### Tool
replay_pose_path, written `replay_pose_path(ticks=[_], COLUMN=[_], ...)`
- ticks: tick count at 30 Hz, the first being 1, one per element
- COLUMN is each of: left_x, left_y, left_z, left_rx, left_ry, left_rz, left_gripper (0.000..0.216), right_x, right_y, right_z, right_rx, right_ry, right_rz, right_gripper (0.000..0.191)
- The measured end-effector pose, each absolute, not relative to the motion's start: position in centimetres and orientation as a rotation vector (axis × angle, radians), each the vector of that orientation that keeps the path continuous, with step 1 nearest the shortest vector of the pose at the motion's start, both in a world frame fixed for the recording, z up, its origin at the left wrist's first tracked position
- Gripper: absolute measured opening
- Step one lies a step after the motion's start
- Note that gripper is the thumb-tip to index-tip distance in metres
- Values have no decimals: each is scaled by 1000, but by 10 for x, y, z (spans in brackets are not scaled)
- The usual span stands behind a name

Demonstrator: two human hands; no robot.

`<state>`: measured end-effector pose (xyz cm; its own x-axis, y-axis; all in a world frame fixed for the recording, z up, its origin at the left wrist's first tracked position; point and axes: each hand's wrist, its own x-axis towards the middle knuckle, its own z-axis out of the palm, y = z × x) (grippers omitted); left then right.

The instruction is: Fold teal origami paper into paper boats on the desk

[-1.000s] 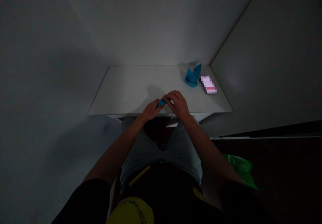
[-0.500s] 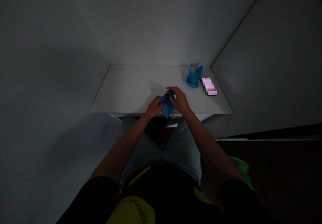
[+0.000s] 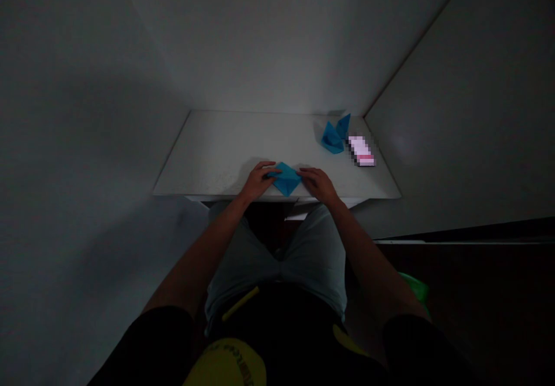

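Observation:
A blue folded paper [image 3: 287,179], diamond-shaped with a crease across its middle, is near the front edge of the white table. My left hand [image 3: 259,179] grips its left corner between thumb and fingers. At the opposite corner, my right hand [image 3: 319,183] pinches the paper with its fingertips. Whether the paper touches the tabletop or is held just over it is hard to tell. Further back on the right stand two folded blue paper boats [image 3: 333,138], close together.
A phone with a lit, blurred screen [image 3: 361,150] lies right of the paper boats. The white table [image 3: 208,155] is hemmed in by walls behind and on the right. Below on the right, a green plastic object [image 3: 415,286] shows partly behind my right arm.
My hands have moved apart, and the blue paper has gone from a tilted, partly opened shape to a flatter diamond between them. The boats and phone stay put.

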<state>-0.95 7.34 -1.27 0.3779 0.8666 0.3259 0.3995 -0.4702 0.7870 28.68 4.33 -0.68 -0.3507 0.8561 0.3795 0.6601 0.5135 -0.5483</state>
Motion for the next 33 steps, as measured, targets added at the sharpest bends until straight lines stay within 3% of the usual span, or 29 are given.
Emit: replay_pose_path(ticks=[3,7,14,24,28,33], left_x=[-26,-37,-37,-27,-23,-20], left_y=[68,60,61,62,59,54], left_z=[-11,-7,-5,-3,-1,5], left_rx=[2222,2429,2290,2089,2231,2539], left_ry=[1083,1129,1111,1340,1397,1348], left_rz=[921,752,811,812,774,540], left_gripper=[24,32,18,32,43,50], right_x=[294,291,276,253,243,238], right_y=[38,30,25,38,34,27], right_z=[-3,0,-4,-9,-3,1], right_rx=[-1216,-1203,-1251,-1546,-1580,-1304], right_ry=[-2238,-2292,-2230,-1999,-2028,-2391], right_rz=[368,322,276,303,223,185], right_gripper=[27,27,21,20,32,48])
